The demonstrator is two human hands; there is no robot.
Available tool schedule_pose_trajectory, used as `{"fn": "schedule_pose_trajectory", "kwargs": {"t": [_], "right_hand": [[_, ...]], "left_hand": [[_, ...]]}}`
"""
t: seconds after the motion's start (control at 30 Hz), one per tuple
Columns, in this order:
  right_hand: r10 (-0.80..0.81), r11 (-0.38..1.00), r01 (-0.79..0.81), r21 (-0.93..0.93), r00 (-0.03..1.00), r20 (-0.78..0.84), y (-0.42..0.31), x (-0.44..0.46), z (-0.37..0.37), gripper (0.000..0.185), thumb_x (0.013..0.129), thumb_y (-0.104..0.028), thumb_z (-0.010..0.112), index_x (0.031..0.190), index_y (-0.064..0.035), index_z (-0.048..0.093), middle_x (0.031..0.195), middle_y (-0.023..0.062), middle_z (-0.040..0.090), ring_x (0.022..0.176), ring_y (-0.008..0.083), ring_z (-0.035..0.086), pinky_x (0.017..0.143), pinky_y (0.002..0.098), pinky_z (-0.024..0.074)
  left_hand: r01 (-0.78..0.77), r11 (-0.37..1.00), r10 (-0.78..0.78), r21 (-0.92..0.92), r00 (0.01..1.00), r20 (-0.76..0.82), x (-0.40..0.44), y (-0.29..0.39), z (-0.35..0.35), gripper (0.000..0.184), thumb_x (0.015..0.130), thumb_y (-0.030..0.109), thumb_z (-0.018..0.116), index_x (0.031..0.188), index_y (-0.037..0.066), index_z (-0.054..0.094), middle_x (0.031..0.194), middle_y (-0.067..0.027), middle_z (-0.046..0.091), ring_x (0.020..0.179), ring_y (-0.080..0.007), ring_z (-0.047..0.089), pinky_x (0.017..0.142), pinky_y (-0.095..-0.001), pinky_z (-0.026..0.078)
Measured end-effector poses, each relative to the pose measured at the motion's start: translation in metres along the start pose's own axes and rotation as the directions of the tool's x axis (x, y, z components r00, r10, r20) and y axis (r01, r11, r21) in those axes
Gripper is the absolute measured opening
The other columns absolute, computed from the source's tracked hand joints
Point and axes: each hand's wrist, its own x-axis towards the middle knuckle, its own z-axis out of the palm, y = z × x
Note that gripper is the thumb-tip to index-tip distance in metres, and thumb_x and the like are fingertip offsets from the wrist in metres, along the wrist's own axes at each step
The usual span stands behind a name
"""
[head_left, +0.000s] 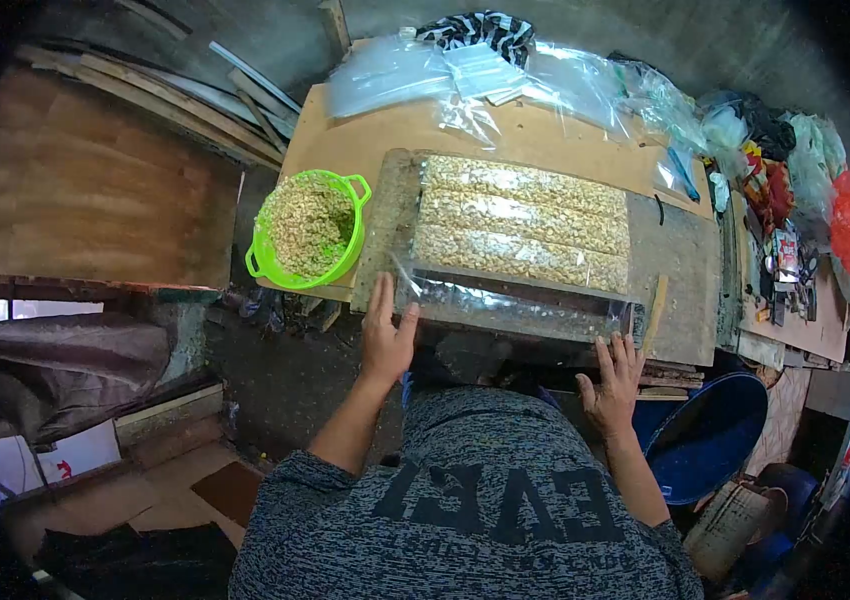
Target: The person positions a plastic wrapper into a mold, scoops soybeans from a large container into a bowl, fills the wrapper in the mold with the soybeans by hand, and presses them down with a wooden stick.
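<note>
Speckled dark-grey fabric of a shirt [365,560], printed with black letters, is seen nearest the camera. At the far left, a broad brown wooden panel [95,180] is seen above a crumpled grey-brown cloth [85,370]. Farther right, a bright green plastic basket with two handles [358,235] is set at the left end of the worktop, filled with pale, grainy pieces [307,220].

The left hand [385,345] is placed at the near edge of a worn grey wooden board [675,270], just left of the glossy clear plastic film [485,298]. Its fingers are extended and the thumb is spread; nothing is seen gripped, though whether the film is touched cannot be told.

Three long, pale, grainy strips [520,215] are laid side by side on the board, between and beyond the hands, with clear film over them. The right hand [613,392] is held at the board's near edge, by the film's right end, fingers slightly parted and thumb apart, with nothing seen gripped. Just beyond its fingertips, a narrow light wooden stick [657,312] is laid on the board. Below and right, a large round blue tub [710,440] is seen.
</note>
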Motion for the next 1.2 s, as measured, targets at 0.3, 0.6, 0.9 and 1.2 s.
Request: {"fn": "schedule_pose_trajectory", "kwargs": {"t": [0.3,0.6,0.9,1.2], "right_hand": [[-0.008,1.0,0.008,-0.002,1.0,0.007,0.003,0.0,0.001,0.064,0.085,-0.039,0.069,0.141,-0.0137,0.05,0.148,0.0177,0.043,0.139,0.041,0.034,0.113,0.0606,0.0209],[-0.018,1.0,0.018,0.001,1.0,-0.017,0.003,0.001,0.003,0.065,0.085,-0.038,0.069,0.141,-0.0137,0.049,0.147,0.0183,0.042,0.138,0.0412,0.035,0.113,0.0595,0.0209],[-0.03,0.999,0.03,-0.015,0.999,-0.028,0.005,-0.001,0.006,0.065,0.085,-0.037,0.069,0.141,-0.0132,0.048,0.149,0.0179,0.041,0.14,0.0409,0.033,0.114,0.059,0.0204],[0.01,1.0,-0.011,-0.01,1.0,-0.006,0.002,-0.004,0.003,0.066,0.085,-0.036,0.07,0.142,-0.0133,0.048,0.15,0.0181,0.039,0.141,0.0411,0.032,0.114,0.0596,0.0196]], "left_hand": [[-0.217,0.929,0.221,0.3,0.975,0.019,-0.017,0.024,-0.008,0.057,0.093,0.037,0.059,0.146,0.021,0.046,0.155,-0.0225,0.026,0.144,-0.0434,0.021,0.114,-0.0567,0.018],[-0.219,0.9,0.156,0.378,0.97,0.189,-0.009,0.025,0.0,0.05,0.096,0.045,0.054,0.137,0.016,0.056,0.158,-0.0222,0.02,0.146,-0.0447,0.013,0.113,-0.0607,0.015],[-0.064,0.956,0.051,0.286,0.997,0.055,-0.003,-0.003,0.002,0.078,0.096,0.051,0.05,0.152,0.003,0.025,0.157,-0.0267,0.017,0.145,-0.0459,0.015,0.114,-0.0596,0.015],[-0.004,0.951,0.015,0.309,0.999,-0.031,-0.03,0.002,-0.004,0.075,0.097,0.045,0.048,0.155,0.008,0.019,0.158,-0.0269,0.016,0.145,-0.0472,0.013,0.114,-0.0609,0.012]]}}
